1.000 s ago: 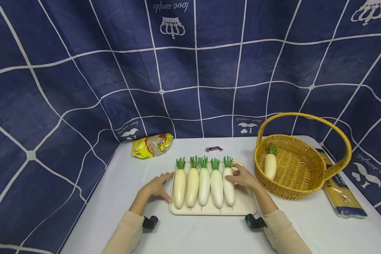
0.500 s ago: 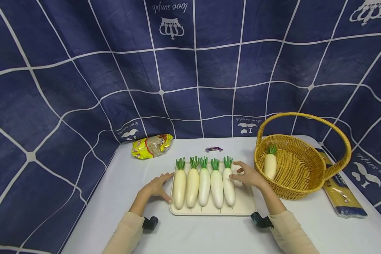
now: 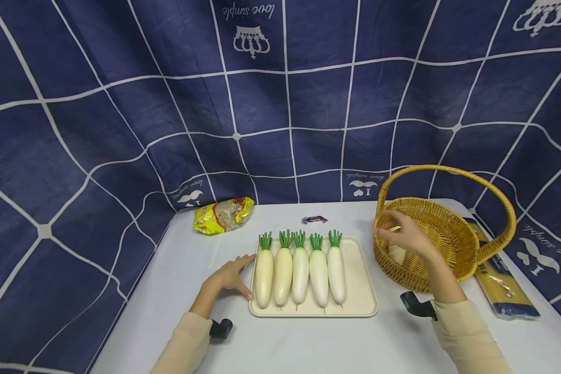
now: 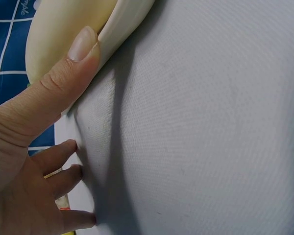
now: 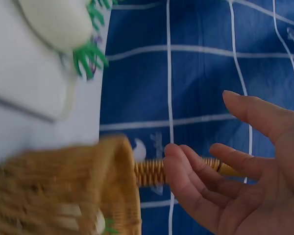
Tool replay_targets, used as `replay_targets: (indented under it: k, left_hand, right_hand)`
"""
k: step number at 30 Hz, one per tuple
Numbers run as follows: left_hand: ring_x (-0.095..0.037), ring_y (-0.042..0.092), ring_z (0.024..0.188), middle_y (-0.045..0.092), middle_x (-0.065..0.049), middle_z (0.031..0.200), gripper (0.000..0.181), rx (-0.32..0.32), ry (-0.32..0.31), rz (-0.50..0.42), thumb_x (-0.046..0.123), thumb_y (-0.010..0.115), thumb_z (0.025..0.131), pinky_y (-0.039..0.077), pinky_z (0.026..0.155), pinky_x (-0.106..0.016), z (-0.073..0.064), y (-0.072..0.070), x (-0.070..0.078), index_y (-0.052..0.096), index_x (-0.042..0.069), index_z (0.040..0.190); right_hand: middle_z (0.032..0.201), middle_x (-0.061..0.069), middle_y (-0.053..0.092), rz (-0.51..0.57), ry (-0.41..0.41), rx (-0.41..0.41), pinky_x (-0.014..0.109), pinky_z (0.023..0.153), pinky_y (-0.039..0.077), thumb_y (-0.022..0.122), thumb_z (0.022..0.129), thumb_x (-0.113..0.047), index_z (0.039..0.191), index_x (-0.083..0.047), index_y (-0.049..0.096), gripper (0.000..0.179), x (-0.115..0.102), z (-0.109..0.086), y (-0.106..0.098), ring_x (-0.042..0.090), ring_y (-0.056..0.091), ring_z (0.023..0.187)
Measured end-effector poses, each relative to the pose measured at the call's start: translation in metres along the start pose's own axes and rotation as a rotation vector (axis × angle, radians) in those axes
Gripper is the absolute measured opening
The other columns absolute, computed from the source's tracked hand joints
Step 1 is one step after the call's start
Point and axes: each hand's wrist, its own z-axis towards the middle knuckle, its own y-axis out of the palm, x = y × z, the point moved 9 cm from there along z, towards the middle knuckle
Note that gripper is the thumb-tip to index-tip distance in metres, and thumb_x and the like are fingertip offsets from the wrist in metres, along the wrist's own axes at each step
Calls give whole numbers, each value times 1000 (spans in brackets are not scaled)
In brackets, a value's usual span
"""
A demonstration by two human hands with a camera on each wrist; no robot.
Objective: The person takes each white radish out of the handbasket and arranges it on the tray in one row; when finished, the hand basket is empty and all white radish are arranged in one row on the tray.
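Several white radishes (image 3: 301,275) with green stem tops lie side by side in a cream tray (image 3: 361,291). My left hand (image 3: 229,275) is spread at the tray's left edge, its thumb (image 4: 63,73) against the rim beside the outermost radish in the left wrist view. My right hand (image 3: 409,239) holds nothing and hovers over the left side of a wicker basket (image 3: 416,280), fingers loosely bent. One radish (image 3: 396,253) lies in the basket, partly hidden by that hand in the head view.
The basket's tall arched handle (image 3: 449,168) rises at the right. A gold and blue packet (image 3: 507,288) lies beside the basket. Toward the back are a yellow plastic bag (image 3: 224,214) and a small purple wrapped candy (image 3: 314,219). A blue curtain (image 3: 308,104) hangs behind the white table.
My right hand has let go of the rightmost radish, left it in the tray, and moved right to over the basket. My left hand has stayed at the tray's edge.
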Motion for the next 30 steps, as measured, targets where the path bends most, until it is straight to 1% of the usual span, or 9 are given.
replay_targets:
  k: [2, 8, 12, 18, 21, 23, 26, 27, 30]
  left_hand:
    - [-46, 22, 137, 31, -21, 149, 112, -1, 1, -2, 28, 92, 49, 20, 108, -64, 0, 0, 0, 37, 11, 144]
    - [-46, 22, 137, 31, -21, 149, 112, -5, 2, -4, 28, 92, 49, 21, 108, -64, 0, 1, -2, 37, 11, 145]
    - [-46, 22, 137, 31, -21, 149, 112, -10, -4, -5, 29, 92, 49, 20, 108, -64, 1, 1, -2, 37, 11, 145]
    - [-46, 21, 137, 31, -21, 149, 112, -8, -6, -8, 29, 92, 49, 20, 109, -64, 3, 1, -2, 37, 11, 145]
    - [-46, 21, 137, 31, -21, 149, 112, -6, -8, -11, 28, 92, 49, 20, 109, -64, 2, 1, -2, 37, 11, 145]
    - [-46, 21, 137, 31, -21, 149, 112, -6, -7, -12, 28, 92, 49, 20, 109, -64, 2, 0, -2, 37, 11, 145]
    - [-44, 21, 138, 30, -21, 150, 113, -11, -16, -17, 28, 92, 49, 19, 109, -63, 2, 1, -3, 36, 11, 145]
    - [-44, 21, 138, 30, -20, 150, 113, -12, -17, -17, 28, 92, 49, 19, 110, -63, 2, 1, -3, 36, 11, 145]
    - [-44, 21, 138, 30, -21, 149, 113, -9, -12, -16, 28, 92, 49, 19, 110, -62, 2, 1, -2, 36, 11, 145]
  right_hand:
    - [107, 28, 60, -16, 21, -1, 37, 68, 57, 64, 90, -27, 136, 10, 37, 64, 7, 1, -9, 27, 64, 81]
    - [109, 31, 57, -75, 83, -18, 36, 68, 57, 62, 90, -32, 136, 8, 37, 66, 29, 5, -30, 34, 62, 89]
    - [111, 34, 55, -117, 118, -42, 35, 67, 56, 61, 90, -33, 137, 11, 34, 70, 44, 9, -39, 36, 60, 91]
    - [125, 42, 42, -130, 199, -86, 46, 76, 56, 59, 91, -35, 139, 14, 25, 76, 68, 15, -46, 46, 54, 103]
    - [132, 43, 33, -119, 236, -112, 48, 76, 55, 59, 91, -36, 141, 13, 22, 78, 79, 18, -47, 45, 53, 102]
    - [136, 43, 26, -102, 263, -136, 50, 77, 54, 58, 91, -36, 142, 12, 19, 80, 85, 19, -47, 49, 51, 103]
    - [139, 43, 18, -52, 308, -179, 54, 80, 53, 57, 92, -35, 144, 11, 12, 83, 94, 19, -45, 58, 44, 111]
    - [140, 44, 15, -34, 325, -193, 55, 82, 52, 57, 93, -35, 144, 11, 9, 84, 96, 19, -44, 60, 38, 116]
    - [140, 44, 12, 9, 367, -229, 57, 86, 51, 55, 93, -33, 145, 10, 4, 85, 100, 20, -43, 62, 33, 120]
